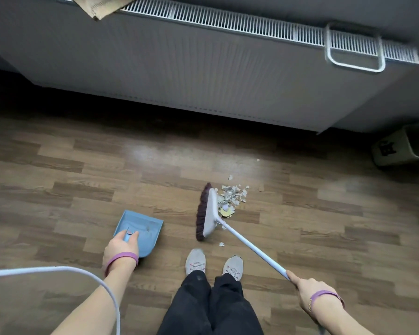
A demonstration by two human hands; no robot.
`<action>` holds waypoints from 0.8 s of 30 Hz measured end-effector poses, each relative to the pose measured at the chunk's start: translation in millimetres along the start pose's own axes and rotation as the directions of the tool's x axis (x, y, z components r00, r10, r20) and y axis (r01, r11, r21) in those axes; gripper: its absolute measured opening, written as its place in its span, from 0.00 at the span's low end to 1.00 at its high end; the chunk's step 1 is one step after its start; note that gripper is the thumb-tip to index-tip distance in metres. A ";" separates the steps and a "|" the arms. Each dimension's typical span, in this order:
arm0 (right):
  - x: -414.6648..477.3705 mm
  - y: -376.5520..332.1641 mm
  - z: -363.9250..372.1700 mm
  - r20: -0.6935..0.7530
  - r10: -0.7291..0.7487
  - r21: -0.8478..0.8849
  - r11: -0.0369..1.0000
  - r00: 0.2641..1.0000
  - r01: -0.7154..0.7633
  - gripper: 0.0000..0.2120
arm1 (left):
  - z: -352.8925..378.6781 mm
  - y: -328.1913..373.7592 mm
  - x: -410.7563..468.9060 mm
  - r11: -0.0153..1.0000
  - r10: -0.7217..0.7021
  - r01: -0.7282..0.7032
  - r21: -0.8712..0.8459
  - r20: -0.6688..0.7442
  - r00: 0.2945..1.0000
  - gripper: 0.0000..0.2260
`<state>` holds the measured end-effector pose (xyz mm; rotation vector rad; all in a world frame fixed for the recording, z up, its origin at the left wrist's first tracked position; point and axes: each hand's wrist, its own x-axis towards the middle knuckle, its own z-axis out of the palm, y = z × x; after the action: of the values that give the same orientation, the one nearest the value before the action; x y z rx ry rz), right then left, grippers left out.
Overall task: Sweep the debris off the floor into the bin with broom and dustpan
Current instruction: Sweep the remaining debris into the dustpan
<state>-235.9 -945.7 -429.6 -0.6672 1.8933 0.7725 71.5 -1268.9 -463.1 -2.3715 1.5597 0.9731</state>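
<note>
Both hands busy: right hand [307, 290] wrapped round broom [228, 226] handle end, left hand [121, 247] closed on dustpan [143, 226] grip, pan flat on floor [82, 165]. Debris [230, 199] sits right of brush head, pan left of it. Bits look light, flaky, prob scatter easily; bin [404, 148] far right
</note>
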 end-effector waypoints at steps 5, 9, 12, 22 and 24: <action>-13.4 45.7 -1.0 -0.046 0.070 0.081 0.994 0.996 -0.067 0.36 | 14.7 26.9 -17.3 0.998 0.063 -0.063 -0.003 0.043 0.997 0.19; -20.8 71.9 7.0 -0.109 0.116 0.220 0.971 0.987 -0.090 0.28 | 25.1 47.6 -27.0 0.991 0.137 -0.137 0.000 0.058 0.989 0.19; -15.6 70.0 -6.7 -0.150 0.112 0.337 0.940 0.982 -0.055 0.25 | 32.9 59.6 -34.0 0.983 0.184 -0.185 0.009 0.066 0.981 0.18; 115.0 10.0 -151.6 -0.262 0.079 0.532 0.843 0.962 0.076 0.23 | 59.8 97.7 -50.8 0.931 0.363 -0.364 -0.002 0.094 0.927 0.11; 135.0 1.2 -161.4 -0.230 0.089 0.572 0.818 0.969 0.060 0.21 | 67.7 102.5 -48.1 0.924 0.381 -0.382 -0.008 0.095 0.920 0.09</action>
<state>-381.7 -1082.3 -495.8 -0.3686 2.2136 0.0873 -58.8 -1247.9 -464.8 -2.0163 2.0278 1.1227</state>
